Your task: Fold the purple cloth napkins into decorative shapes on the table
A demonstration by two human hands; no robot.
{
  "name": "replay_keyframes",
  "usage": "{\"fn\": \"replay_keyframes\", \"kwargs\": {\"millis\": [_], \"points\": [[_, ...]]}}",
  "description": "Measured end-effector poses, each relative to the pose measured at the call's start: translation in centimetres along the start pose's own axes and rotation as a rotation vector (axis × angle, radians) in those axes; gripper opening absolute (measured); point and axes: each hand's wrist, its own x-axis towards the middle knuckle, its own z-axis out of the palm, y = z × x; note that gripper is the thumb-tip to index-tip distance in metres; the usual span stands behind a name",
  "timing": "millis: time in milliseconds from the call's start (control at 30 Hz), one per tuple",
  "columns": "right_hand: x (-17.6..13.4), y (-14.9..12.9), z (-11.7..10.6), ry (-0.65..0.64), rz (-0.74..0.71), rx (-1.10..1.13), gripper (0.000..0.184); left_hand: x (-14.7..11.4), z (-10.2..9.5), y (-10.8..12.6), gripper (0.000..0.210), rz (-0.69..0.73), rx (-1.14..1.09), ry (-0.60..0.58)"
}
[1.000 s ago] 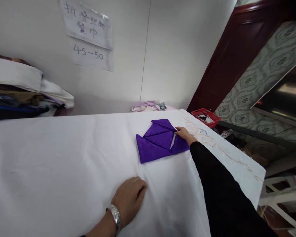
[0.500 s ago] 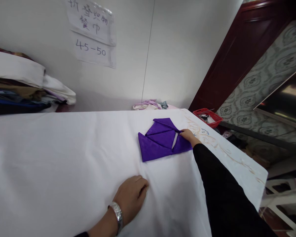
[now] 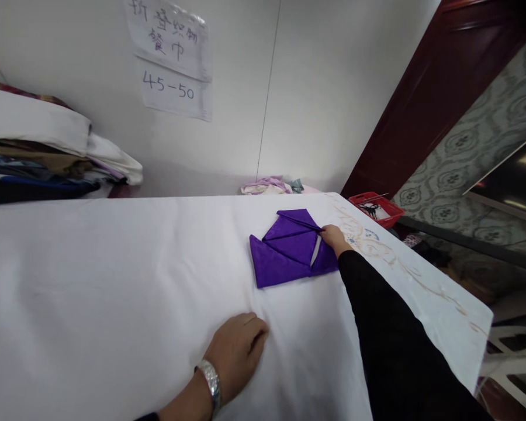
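Observation:
A folded purple napkin (image 3: pixel 289 248) lies on the white-covered table, with pleats running across it and a narrow gap showing the white cloth near its right side. My right hand (image 3: pixel 334 237) is closed at the napkin's right edge, pinching a folded corner between thumb and fingers; the palm and sleeve hide part of that side. Nearer to me, my left hand (image 3: pixel 236 354) rests on the tablecloth with curled fingers and nothing visible in it. A silver bracelet (image 3: pixel 210 377) circles the left wrist.
Stacked folded cloths (image 3: pixel 39 146) sit at the far left. Behind the table's back edge lies a lilac and white cloth bundle (image 3: pixel 267 186). A red basket (image 3: pixel 392 213) with black-handled scissors stands beyond the right corner. Handwritten paper signs (image 3: pixel 175 64) hang on the wall.
The view has shifted slightly, so the scene sits a little farther right. My right hand has drawn in slightly leftward against the napkin, keeping its pinch. My left hand stays at rest.

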Motion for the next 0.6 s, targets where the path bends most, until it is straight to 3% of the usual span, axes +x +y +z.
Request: {"fn": "replay_keyframes", "kwargs": {"millis": [200,600], "points": [[0.13,-0.14,-0.67,0.034,0.052,-0.058,0.030,-0.07,-0.15,0.09,0.018,0.001,-0.009,0.009],[0.70,0.48,-0.41,-0.032,0.001,0.003,0.022,0.09,-0.43,0.34,0.020,-0.010,-0.002,0.002]]}}
